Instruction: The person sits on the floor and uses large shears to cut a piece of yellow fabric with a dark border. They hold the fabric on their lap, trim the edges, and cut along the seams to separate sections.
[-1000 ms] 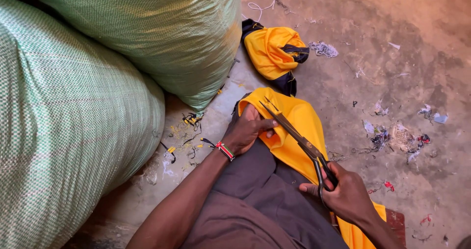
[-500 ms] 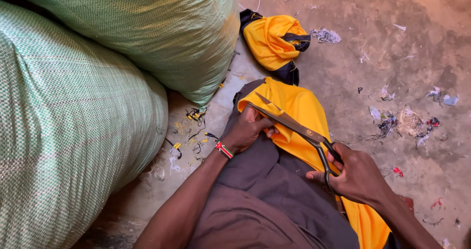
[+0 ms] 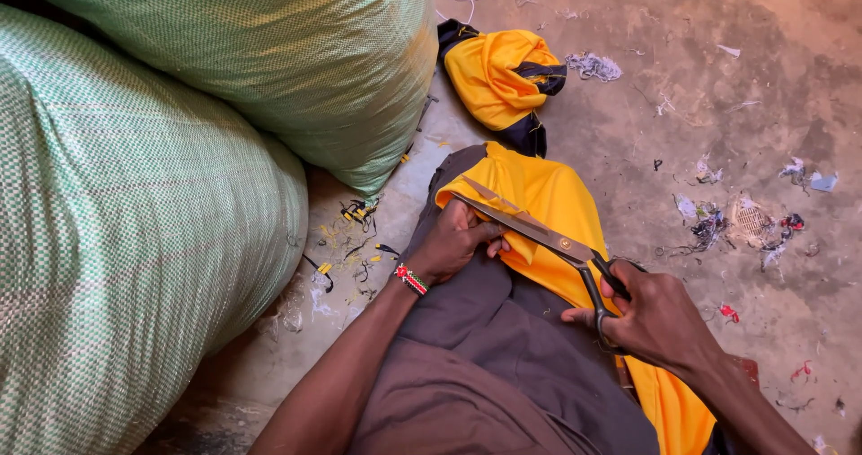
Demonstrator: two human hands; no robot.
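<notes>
Two hands work the yellow cloth (image 3: 548,204) draped over the knee: the left hand (image 3: 453,244) pins it, the right hand (image 3: 655,316) grips scissors (image 3: 539,231) just beside. Holding the cloth taut against the blades should keep the cut clean.

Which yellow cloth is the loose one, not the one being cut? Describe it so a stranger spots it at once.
Start at the upper green woven sack and follow its right edge to the bare concrete floor. There lies a crumpled yellow bundle with dark trim. Unlike the yellow cloth spread over the person's knee under the scissors, no hand touches it.
</notes>
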